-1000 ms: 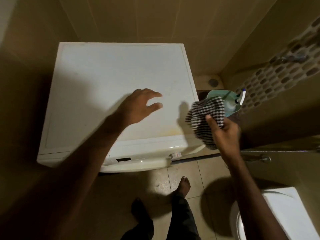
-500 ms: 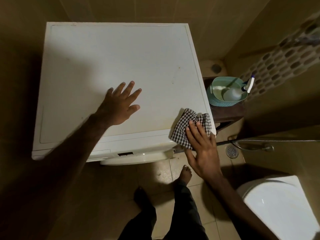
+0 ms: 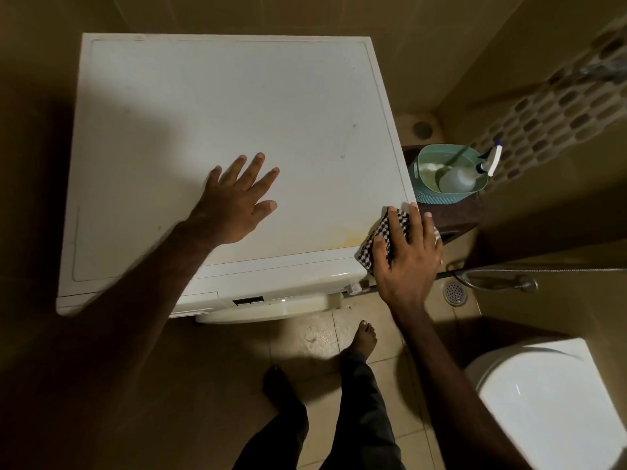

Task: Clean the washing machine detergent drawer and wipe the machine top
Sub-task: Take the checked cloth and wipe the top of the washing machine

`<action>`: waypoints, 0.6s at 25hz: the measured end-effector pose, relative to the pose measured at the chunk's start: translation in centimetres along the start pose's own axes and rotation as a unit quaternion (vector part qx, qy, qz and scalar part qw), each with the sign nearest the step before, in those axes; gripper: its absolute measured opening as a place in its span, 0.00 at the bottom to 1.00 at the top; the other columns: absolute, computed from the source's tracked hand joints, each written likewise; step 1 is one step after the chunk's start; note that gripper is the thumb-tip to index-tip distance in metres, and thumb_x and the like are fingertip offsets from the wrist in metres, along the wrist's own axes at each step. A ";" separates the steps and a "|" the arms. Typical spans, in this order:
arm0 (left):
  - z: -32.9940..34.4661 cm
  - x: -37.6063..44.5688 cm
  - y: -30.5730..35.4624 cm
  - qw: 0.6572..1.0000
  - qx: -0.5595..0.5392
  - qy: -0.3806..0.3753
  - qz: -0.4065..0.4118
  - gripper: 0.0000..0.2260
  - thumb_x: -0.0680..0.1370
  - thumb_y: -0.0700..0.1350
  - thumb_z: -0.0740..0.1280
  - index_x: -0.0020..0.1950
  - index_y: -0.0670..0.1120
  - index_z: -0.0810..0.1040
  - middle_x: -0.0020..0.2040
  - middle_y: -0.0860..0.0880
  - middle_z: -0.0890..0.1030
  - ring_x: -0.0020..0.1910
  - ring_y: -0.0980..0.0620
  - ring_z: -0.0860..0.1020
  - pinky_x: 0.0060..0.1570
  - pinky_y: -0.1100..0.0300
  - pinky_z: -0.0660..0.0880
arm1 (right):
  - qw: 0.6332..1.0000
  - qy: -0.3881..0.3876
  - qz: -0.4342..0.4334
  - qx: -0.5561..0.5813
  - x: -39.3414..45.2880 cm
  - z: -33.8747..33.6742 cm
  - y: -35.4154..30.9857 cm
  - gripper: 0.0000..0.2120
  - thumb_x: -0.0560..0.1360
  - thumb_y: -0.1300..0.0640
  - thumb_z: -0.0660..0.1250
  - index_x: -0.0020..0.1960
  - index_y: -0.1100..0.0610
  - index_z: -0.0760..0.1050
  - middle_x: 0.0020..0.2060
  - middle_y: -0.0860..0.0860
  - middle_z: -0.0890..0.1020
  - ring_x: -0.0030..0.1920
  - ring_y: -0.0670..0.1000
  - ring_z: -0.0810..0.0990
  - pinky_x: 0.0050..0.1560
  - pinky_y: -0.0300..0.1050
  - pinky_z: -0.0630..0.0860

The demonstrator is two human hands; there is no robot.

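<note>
We're wiping the machine top, starting at its front right corner.

Our right hand [image 3: 405, 256] has its fingers [image 3: 395, 225] laid out straight, pressing the black-and-white checked cloth [image 3: 373, 244] flat on the white washing machine top [image 3: 220, 106]; our left hand [image 3: 237, 201] rests spread and empty on that surface, bracing us. A yellowish stain [image 3: 346, 237] sits just left of the cloth, so we'd say keep the palm flat and drag firmly across it, then work in overlapping strokes away from the fingers toward the back edge. The detergent drawer front [image 3: 200, 298] looks closed, below the left forearm.
</note>
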State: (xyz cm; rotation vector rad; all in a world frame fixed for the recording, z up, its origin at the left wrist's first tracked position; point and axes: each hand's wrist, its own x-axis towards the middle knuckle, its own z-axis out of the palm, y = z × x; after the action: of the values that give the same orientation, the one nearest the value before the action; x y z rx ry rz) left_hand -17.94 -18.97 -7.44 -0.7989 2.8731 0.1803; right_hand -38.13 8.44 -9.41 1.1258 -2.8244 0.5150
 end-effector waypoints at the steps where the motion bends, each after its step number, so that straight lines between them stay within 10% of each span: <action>1: 0.0 0.0 0.0 1.000 0.000 -0.001 0.001 0.33 0.81 0.66 0.40 0.85 0.54 0.52 0.85 0.47 0.49 0.83 0.39 0.52 0.76 0.34 0.56 | 0.999 0.012 0.031 0.012 -0.2 0.3 -0.6 0.30 0.81 0.37 0.57 0.80 0.46 0.67 0.82 0.50 0.64 0.83 0.57 0.57 0.78 0.70 0.56; 7: 0.1 0.2 0.0 1.000 0.001 -0.001 -0.001 0.33 0.82 0.65 0.43 0.85 0.54 0.51 0.85 0.47 0.48 0.84 0.39 0.51 0.77 0.34 0.53 | 0.983 -0.077 -0.169 0.002 -3.8 1.1 -6.0 0.30 0.83 0.37 0.51 0.82 0.45 0.64 0.83 0.48 0.63 0.83 0.54 0.59 0.81 0.66 0.51; 15: 0.8 0.2 -0.1 1.000 0.015 -0.001 0.003 0.33 0.81 0.65 0.40 0.85 0.54 0.50 0.85 0.46 0.48 0.83 0.38 0.51 0.76 0.33 0.55 | 0.997 -0.048 0.028 -0.046 1.5 -0.2 0.0 0.30 0.84 0.37 0.46 0.84 0.45 0.59 0.85 0.50 0.56 0.84 0.57 0.52 0.78 0.75 0.49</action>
State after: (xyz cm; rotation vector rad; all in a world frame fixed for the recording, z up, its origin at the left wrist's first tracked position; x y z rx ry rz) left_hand -17.93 -19.06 -8.24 -0.7857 2.8700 0.1386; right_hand -39.25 7.54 -8.97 1.0870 -2.9349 0.3392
